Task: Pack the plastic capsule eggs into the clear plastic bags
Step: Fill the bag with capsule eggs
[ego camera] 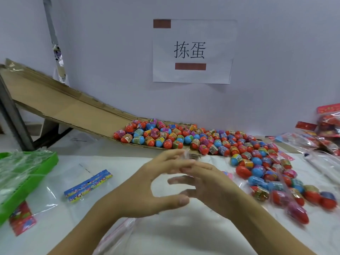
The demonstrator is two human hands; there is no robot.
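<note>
With most capsule eggs (pixel 202 142) still lying loose from the cardboard chute (pixel 73 107) toward the table's right edge, near a few filled bags (pixel 329 124), both hands, left (pixel 147 190) and right (pixel 211 186), are hovering open-fingered, blurred, gripping nothing clearly over an empty clear bag (pixel 117 234) near the front edge.

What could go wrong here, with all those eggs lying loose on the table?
The egg pile spreads close to the table's right side, so eggs might roll off. The hands are blurred and seem to hold a clear bag that is hard to see; a slippery bag could spill eggs.
</note>
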